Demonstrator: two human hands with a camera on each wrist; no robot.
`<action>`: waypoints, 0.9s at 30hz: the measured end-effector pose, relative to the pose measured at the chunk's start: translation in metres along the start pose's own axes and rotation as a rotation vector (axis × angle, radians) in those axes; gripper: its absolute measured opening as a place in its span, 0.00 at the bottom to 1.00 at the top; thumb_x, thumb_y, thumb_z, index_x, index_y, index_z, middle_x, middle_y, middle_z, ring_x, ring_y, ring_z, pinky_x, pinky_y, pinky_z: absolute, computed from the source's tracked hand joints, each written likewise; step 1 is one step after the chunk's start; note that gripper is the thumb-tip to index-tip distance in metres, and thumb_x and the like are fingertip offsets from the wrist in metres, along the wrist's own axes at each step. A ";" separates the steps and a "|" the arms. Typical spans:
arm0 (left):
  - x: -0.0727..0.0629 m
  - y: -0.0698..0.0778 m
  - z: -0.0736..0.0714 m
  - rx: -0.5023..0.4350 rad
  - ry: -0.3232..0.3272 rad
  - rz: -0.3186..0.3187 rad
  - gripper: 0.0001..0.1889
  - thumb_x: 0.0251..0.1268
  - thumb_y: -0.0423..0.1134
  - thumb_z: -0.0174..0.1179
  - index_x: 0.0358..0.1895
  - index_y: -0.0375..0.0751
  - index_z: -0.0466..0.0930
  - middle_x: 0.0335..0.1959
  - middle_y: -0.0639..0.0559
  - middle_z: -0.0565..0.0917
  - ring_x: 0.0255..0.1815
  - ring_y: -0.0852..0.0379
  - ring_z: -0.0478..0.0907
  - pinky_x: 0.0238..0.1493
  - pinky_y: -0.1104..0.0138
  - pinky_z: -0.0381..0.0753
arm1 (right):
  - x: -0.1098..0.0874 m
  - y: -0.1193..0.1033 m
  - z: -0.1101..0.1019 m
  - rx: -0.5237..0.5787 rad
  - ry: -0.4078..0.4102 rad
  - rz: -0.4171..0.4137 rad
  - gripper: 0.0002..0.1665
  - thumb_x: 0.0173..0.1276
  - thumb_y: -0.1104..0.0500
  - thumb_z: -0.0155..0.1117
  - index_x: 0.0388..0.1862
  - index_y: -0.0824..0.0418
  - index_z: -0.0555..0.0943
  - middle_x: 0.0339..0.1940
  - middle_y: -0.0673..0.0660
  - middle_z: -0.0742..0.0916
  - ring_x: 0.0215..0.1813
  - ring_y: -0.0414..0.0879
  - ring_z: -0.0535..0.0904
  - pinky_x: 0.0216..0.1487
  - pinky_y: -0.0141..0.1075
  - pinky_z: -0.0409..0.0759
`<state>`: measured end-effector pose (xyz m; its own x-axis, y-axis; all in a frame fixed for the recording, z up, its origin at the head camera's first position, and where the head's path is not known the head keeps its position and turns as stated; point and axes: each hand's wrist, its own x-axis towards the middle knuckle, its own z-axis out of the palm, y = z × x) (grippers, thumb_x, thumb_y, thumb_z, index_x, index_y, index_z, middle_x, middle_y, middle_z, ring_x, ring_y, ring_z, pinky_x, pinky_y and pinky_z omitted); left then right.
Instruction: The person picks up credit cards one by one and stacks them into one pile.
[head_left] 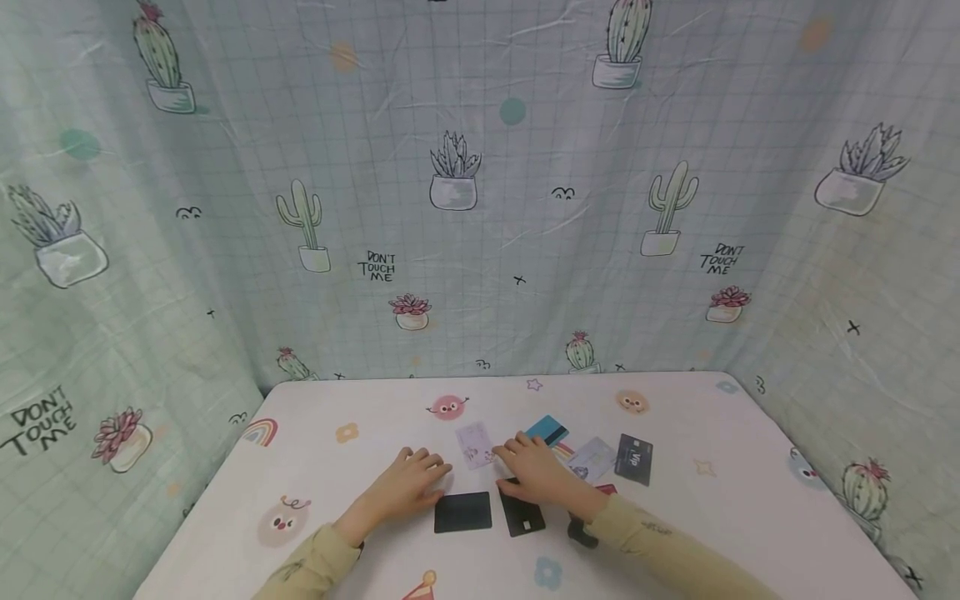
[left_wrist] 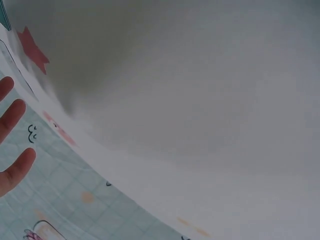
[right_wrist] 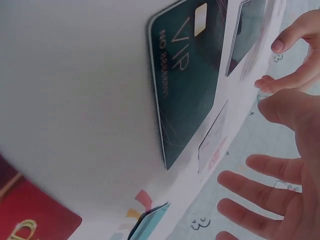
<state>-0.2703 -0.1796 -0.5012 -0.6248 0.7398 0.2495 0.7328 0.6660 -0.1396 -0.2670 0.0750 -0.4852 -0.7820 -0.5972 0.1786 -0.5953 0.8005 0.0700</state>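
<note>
My left hand hovers with loosely spread fingers just left of a plain dark card, thumb close to its upper left corner. Its fingertips show at the left edge of the left wrist view. My right hand is spread over the table, its thumb close to the top of a dark green VIP card with a gold chip. Neither hand grips anything. A pale card lies between the hands, farther back. Behind the right fingers is a blue card with a dark stripe.
Right of my right hand lie another pale patterned card and a dark grey VIP card. A red card and a black object are partly hidden under my right forearm. A patterned cloth hangs behind the white table.
</note>
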 end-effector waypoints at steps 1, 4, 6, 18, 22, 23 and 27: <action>0.001 -0.001 0.001 -0.002 0.007 0.001 0.18 0.55 0.48 0.58 0.49 0.47 0.76 0.41 0.55 0.79 0.43 0.56 0.73 0.43 0.57 0.68 | 0.001 0.000 0.000 -0.001 0.003 0.008 0.28 0.57 0.41 0.57 0.54 0.54 0.73 0.44 0.51 0.80 0.44 0.45 0.70 0.45 0.41 0.68; 0.005 -0.004 0.002 -0.003 0.021 -0.002 0.18 0.54 0.48 0.58 0.49 0.47 0.76 0.41 0.55 0.79 0.42 0.56 0.73 0.43 0.58 0.68 | 0.004 -0.001 0.000 -0.011 0.008 0.029 0.29 0.57 0.41 0.57 0.54 0.54 0.73 0.44 0.51 0.80 0.44 0.45 0.70 0.44 0.41 0.68; 0.007 -0.006 0.003 -0.001 0.016 -0.008 0.18 0.55 0.48 0.58 0.49 0.47 0.76 0.42 0.55 0.79 0.43 0.56 0.73 0.43 0.58 0.68 | 0.006 -0.001 0.001 -0.016 0.010 0.040 0.29 0.57 0.41 0.57 0.54 0.54 0.73 0.44 0.51 0.80 0.44 0.45 0.70 0.44 0.41 0.67; 0.021 -0.014 0.012 0.087 0.072 -0.018 0.17 0.53 0.49 0.59 0.46 0.49 0.77 0.39 0.56 0.79 0.41 0.57 0.72 0.40 0.61 0.67 | 0.019 -0.006 0.007 -0.066 0.009 0.100 0.31 0.55 0.39 0.58 0.53 0.55 0.73 0.41 0.52 0.80 0.41 0.46 0.68 0.43 0.43 0.67; 0.025 -0.016 0.015 0.077 0.080 -0.025 0.17 0.53 0.49 0.59 0.46 0.49 0.77 0.39 0.56 0.79 0.40 0.56 0.72 0.39 0.61 0.67 | 0.022 -0.009 0.007 -0.072 -0.019 0.117 0.32 0.55 0.39 0.58 0.53 0.56 0.73 0.40 0.53 0.80 0.41 0.47 0.68 0.43 0.44 0.66; 0.026 -0.017 0.016 0.074 0.079 -0.028 0.17 0.53 0.49 0.59 0.46 0.48 0.77 0.39 0.56 0.79 0.40 0.56 0.72 0.38 0.61 0.67 | 0.023 -0.009 0.006 -0.073 -0.027 0.123 0.32 0.55 0.39 0.58 0.54 0.56 0.72 0.41 0.53 0.80 0.42 0.47 0.68 0.44 0.44 0.67; 0.030 -0.018 0.019 0.069 0.064 -0.046 0.18 0.53 0.49 0.59 0.47 0.49 0.76 0.41 0.55 0.79 0.41 0.56 0.72 0.38 0.61 0.67 | 0.026 -0.011 0.006 -0.068 -0.053 0.144 0.32 0.55 0.39 0.58 0.54 0.57 0.72 0.41 0.53 0.80 0.43 0.47 0.69 0.45 0.44 0.67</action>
<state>-0.3074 -0.1682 -0.5093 -0.6370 0.7023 0.3179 0.6821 0.7056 -0.1921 -0.2818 0.0501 -0.4874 -0.8680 -0.4764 0.1400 -0.4638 0.8786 0.1141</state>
